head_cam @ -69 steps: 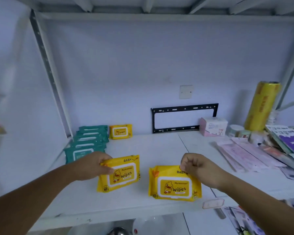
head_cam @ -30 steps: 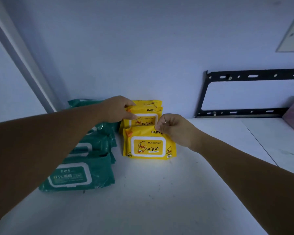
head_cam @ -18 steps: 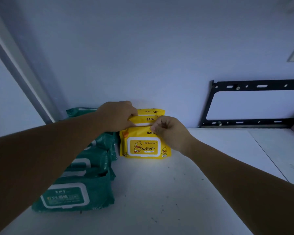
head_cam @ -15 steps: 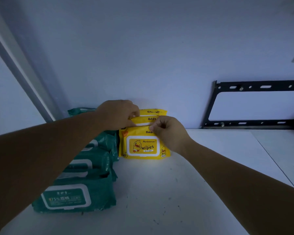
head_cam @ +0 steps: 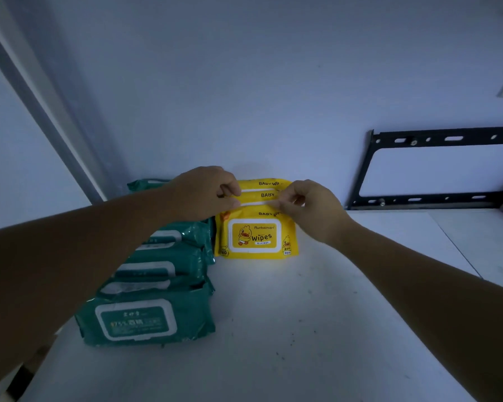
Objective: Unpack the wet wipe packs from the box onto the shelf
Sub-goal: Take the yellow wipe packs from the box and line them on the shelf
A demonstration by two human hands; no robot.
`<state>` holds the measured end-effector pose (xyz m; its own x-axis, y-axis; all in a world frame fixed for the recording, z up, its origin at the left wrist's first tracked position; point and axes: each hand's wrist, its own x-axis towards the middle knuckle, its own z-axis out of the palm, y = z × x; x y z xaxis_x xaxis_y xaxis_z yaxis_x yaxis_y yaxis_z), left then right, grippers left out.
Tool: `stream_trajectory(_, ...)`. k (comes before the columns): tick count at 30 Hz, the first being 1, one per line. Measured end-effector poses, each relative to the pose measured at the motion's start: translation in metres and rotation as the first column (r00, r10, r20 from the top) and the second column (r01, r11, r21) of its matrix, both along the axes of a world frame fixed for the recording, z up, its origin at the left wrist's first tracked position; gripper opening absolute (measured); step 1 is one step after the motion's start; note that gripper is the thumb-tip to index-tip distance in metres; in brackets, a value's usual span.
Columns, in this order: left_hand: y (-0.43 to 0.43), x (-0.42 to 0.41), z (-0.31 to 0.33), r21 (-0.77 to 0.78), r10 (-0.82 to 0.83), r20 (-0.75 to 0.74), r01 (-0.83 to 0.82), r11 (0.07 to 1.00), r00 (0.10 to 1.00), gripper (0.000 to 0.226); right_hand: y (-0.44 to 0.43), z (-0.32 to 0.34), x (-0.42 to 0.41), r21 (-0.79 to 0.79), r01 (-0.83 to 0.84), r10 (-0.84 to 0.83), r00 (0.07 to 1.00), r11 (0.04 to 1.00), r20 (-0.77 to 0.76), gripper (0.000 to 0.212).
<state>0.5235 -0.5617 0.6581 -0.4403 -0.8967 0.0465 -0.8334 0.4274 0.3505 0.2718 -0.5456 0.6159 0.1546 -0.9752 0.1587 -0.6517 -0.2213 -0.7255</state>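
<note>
One broad white shelf [head_cam: 302, 329] beneath both forearms, running on to the wall [head_cam: 273, 97] just past the grip. Well off to the right of the right hand [head_cam: 311, 207], a black bracket [head_cam: 436, 137] fixed to that wall. Under the wrist of the left hand [head_cam: 206, 190], a row of green packs [head_cam: 145, 314], flaps up, stepping back toward the wall. Between the two hands, three yellow packs [head_cam: 256, 237] standing on edge, one behind another, just beside the green row, the rearmost at the wall.

Left thumb and fingers [head_cam: 234, 203] pinching the top left edge of the middle one. Right fingertips [head_cam: 280, 202] pressed together on the top right edge; whether on the front or the middle pack, not clear.

Long axis of the packs straight across from one grip to the other, parallel to the wall. Neither hand nearer, each at its own end.

Probably next: letting go and drawing back toward the body. Worth watching for the front pack tipping forward once freed.
</note>
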Motion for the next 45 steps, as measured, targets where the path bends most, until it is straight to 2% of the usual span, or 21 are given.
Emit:
stream_trajectory(6, 0.040, -0.007, 0.010, 0.074, -0.016, -0.073, 0.021, 0.997, 0.997, 0.015, 0.045, 0.021, -0.028, 0.091, -0.023, 0.019, 0.999, 0.996, 0.042, 0.023)
stream_trajectory(15, 0.121, -0.068, 0.016, 0.114, -0.112, -0.174, 0.132, 0.985, 0.978, 0.007, 0.173, 0.035, -0.078, 0.185, 0.118, -0.103, 0.991, 0.976, -0.091, 0.028)
stream_trajectory(17, 0.148, -0.087, 0.018, 0.140, -0.160, -0.183, 0.187, 0.972, 0.970, 0.016, 0.213, 0.039, -0.095, 0.202, 0.144, -0.115, 0.982, 0.969, -0.150, 0.029)
stream_trajectory(19, 0.172, -0.109, 0.017, 0.152, -0.233, -0.167, 0.258, 0.954, 0.958, 0.029, 0.252, 0.039, -0.115, 0.220, 0.169, -0.120, 0.968, 0.961, -0.220, 0.029)
stream_trajectory(23, 0.225, -0.160, 0.008, 0.190, -0.364, -0.145, 0.387, 0.902, 0.920, 0.006, 0.325, 0.031, -0.158, 0.271, 0.236, -0.147, 0.938, 0.933, -0.313, 0.025)
stream_trajectory(30, 0.308, -0.244, -0.009, 0.319, -0.534, -0.151, 0.552, 0.770, 0.832, 0.008, 0.429, 0.015, -0.234, 0.309, 0.366, -0.246, 0.898, 0.878, -0.365, 0.020)
stream_trajectory(35, 0.356, -0.305, -0.030, 0.382, -0.565, -0.136, 0.569, 0.728, 0.814, 0.008, 0.497, -0.011, -0.292, 0.337, 0.395, -0.257, 0.886, 0.855, -0.386, 0.027)
stream_trajectory(38, 0.390, -0.344, -0.055, 0.437, -0.542, -0.143, 0.544, 0.716, 0.828, 0.008, 0.536, -0.040, -0.331, 0.429, 0.382, -0.215, 0.896, 0.819, -0.388, 0.018)
stream_trajectory(45, 0.460, -0.415, -0.162, 0.570, -0.520, -0.050, 0.452, 0.686, 0.853, 0.006, 0.627, -0.139, -0.405, 0.605, 0.322, -0.084, 0.918, 0.728, -0.388, 0.015)
